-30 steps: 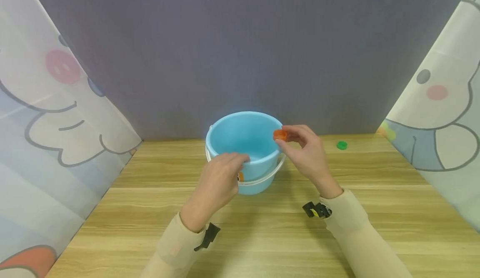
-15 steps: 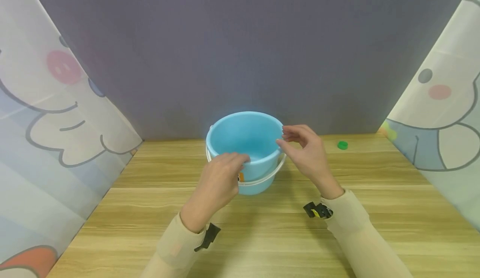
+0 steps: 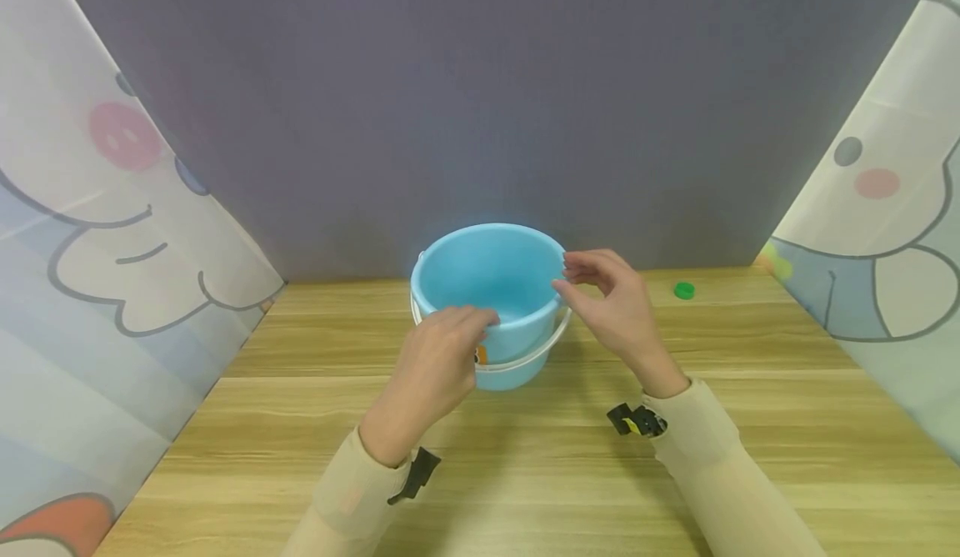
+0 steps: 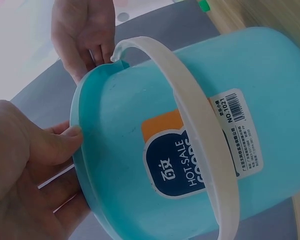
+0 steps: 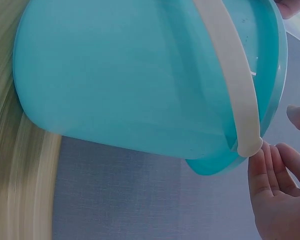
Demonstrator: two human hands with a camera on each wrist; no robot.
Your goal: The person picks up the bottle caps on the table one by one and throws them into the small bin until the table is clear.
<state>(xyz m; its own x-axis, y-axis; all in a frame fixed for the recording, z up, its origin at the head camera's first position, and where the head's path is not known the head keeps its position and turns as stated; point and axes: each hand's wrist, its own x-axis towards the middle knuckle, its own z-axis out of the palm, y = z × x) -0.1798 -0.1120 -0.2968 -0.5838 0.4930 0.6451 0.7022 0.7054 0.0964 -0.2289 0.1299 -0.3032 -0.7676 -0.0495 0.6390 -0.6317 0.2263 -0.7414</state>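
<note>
A light blue bucket (image 3: 491, 261) with a white handle (image 3: 525, 363) stands upright on the wooden table. My left hand (image 3: 442, 348) grips its near rim; in the left wrist view the thumb (image 4: 65, 142) lies on the outside of the rim and the fingers reach over the inner side. At the right of the rim is my right hand (image 3: 611, 311), thumb and fingers apart with nothing between them. In the right wrist view those fingertips are close to the handle's pivot; whether they touch cannot be told. The bucket's floor is partly hidden.
A small green bottle cap (image 3: 684, 290) lies on the table (image 3: 315, 357) to the right, near the back edge. Behind the bucket rises a grey panel (image 3: 495, 107). Cartoon-printed curtains (image 3: 112, 273) flank both sides.
One second ago my right hand pinched a small orange cap at the rim; half a second ago it was out of sight and the fingers were parted. The left hand and bucket stay put.
</note>
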